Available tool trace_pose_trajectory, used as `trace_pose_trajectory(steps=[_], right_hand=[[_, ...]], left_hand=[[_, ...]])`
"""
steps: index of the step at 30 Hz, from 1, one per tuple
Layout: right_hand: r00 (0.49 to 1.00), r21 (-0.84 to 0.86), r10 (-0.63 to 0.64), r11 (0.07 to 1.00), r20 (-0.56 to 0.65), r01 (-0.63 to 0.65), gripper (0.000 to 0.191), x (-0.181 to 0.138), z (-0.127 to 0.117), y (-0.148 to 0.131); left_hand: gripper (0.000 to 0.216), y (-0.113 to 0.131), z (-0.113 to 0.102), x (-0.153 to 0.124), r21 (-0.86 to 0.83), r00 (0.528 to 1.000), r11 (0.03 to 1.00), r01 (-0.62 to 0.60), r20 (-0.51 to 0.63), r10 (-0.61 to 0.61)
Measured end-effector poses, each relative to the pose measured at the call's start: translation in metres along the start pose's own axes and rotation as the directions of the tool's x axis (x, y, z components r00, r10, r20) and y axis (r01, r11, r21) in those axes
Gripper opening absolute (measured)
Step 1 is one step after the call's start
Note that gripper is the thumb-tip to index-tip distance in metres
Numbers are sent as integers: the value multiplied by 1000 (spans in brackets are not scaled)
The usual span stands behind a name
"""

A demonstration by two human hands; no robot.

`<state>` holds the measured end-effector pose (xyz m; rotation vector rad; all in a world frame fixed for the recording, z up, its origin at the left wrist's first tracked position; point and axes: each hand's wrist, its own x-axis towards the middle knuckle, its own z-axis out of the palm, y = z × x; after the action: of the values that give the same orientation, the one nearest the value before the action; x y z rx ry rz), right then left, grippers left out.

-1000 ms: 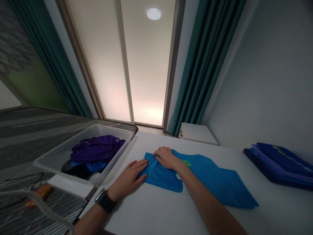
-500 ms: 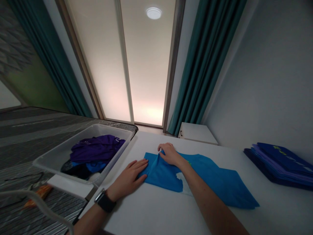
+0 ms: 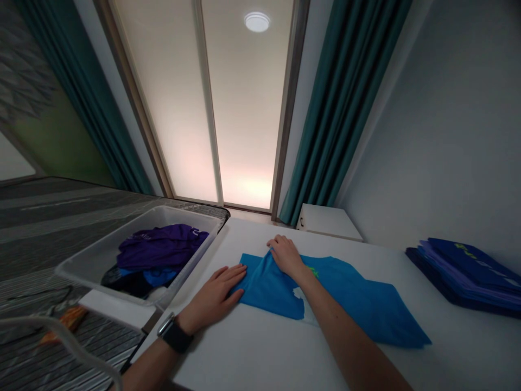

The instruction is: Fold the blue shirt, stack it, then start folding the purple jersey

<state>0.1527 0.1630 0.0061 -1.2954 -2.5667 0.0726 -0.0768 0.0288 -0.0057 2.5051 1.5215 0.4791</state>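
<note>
Left hand (image 3: 215, 296) flat and right hand (image 3: 287, 255) pinching, both on a blue T-shirt (image 3: 358, 296) spread on the white tabletop (image 3: 252, 358).

The left hand lies open, palm down, with a dark watch (image 3: 175, 334) on its wrist. Its fingertips rest on the shirt's left edge and the heel of the hand is on bare tabletop. The right hand is closed over the shirt's far edge, where the cloth rises in a small peak under its fingers (image 3: 273, 248) and a crease runs down from there. The shirt lies mid-table and trails off to the right under the right forearm. Just left of the tabletop stands a white bin (image 3: 101, 255) holding crumpled purple clothes (image 3: 163, 244). At the far right, well apart from the hands, sits a stack of folded dark-blue shirts (image 3: 468, 274).
</note>
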Motion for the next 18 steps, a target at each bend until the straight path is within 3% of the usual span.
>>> trace_pose_trajectory(steps=[5, 11, 14, 18], right_hand=[[996, 33, -86, 996, -27, 87, 37, -14, -14, -26], [950, 171, -310, 939, 41, 299, 50, -65, -13, -62], [917, 231, -380, 909, 117, 347, 53, -82, -10, -65], [905, 252, -377, 912, 196, 325, 58, -80, -7, -54]], left_hand=[[47, 0, 1, 0, 1, 1000, 1000, 1, -4, -1], [48, -5, 6, 0, -3, 999, 1000, -25, -40, 25], [47, -6, 8, -1, -7, 999, 1000, -29, -37, 29], [48, -5, 7, -1, -5, 1000, 1000, -16, -20, 16]])
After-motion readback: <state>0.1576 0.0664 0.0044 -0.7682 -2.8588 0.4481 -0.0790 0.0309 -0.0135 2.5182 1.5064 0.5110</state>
